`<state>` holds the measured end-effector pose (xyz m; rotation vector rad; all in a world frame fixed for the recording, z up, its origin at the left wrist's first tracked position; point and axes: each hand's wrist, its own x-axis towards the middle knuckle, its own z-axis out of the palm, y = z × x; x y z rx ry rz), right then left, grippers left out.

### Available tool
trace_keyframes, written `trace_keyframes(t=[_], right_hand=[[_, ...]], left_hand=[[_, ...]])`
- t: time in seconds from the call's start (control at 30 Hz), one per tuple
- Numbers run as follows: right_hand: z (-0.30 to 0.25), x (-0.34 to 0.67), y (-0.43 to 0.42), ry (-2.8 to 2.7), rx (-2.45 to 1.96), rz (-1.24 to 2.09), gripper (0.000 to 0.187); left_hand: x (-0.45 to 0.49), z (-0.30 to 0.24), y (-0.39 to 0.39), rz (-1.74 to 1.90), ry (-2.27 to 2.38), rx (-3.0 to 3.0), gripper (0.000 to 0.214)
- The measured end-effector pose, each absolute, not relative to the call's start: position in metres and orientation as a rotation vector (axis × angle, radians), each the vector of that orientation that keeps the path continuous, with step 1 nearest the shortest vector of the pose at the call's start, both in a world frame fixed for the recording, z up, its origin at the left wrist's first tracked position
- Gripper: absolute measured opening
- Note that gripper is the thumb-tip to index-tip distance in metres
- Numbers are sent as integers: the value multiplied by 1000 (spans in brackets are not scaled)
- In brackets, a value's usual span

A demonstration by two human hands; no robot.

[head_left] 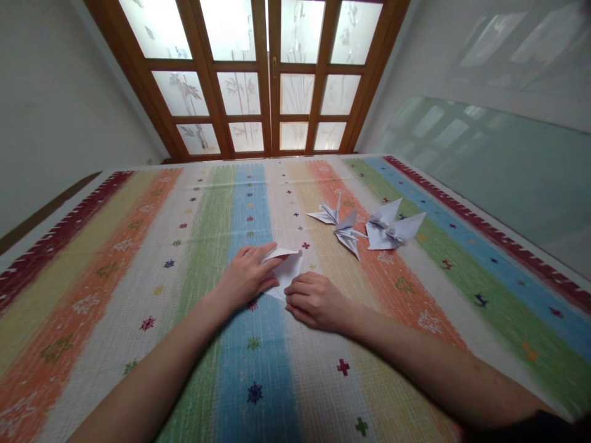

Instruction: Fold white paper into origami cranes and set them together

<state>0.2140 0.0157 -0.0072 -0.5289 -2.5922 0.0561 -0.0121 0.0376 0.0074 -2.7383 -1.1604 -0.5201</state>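
A partly folded sheet of white paper [290, 266] lies on the tablecloth between my two hands. My left hand [249, 271] grips its left side, with the thumb and fingers around the folded edge. At the paper's lower right corner, the fingers of my right hand [318, 301] are bent and pressed together on it. Part of the paper is hidden under my fingers. To the upper right rest folded white paper pieces: a paper crane [348, 234], another pointed folded piece [327, 213] touching it, and a wider winged one [385, 234].
A striped, patterned tablecloth [184, 332] covers the table. Beyond its far edge stand wooden doors [271, 92] with frosted panes. A pale wall [50, 80] is on the left, and a glossy greenish panel [498, 166] runs along the right wall.
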Motion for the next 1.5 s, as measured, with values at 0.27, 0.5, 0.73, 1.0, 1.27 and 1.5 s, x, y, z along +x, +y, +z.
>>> trace_keyframes(t=[0.27, 0.5, 0.73, 1.0, 1.27, 1.5], right_hand=[[-4, 211, 16, -2625, -518, 20, 21], [-8, 210, 15, -2652, -565, 119, 18], [-4, 210, 15, -2671, -607, 101, 15], [-3, 206, 12, -2664, -641, 77, 13], [3, 198, 9, -2726, -736, 79, 22], [1, 194, 11, -2742, -747, 26, 27]], left_hand=[[-14, -8, 41, -771, -1196, -2693, 77], [-14, -15, 43, -1197, -1224, -2702, 74], [-14, -15, 48, -1414, -1494, -2727, 65], [-18, -14, 53, -1499, -1493, -2694, 46], [-23, -5, 49, -1431, -1438, -2735, 33], [-24, 44, 45, -572, -802, -2805, 48]])
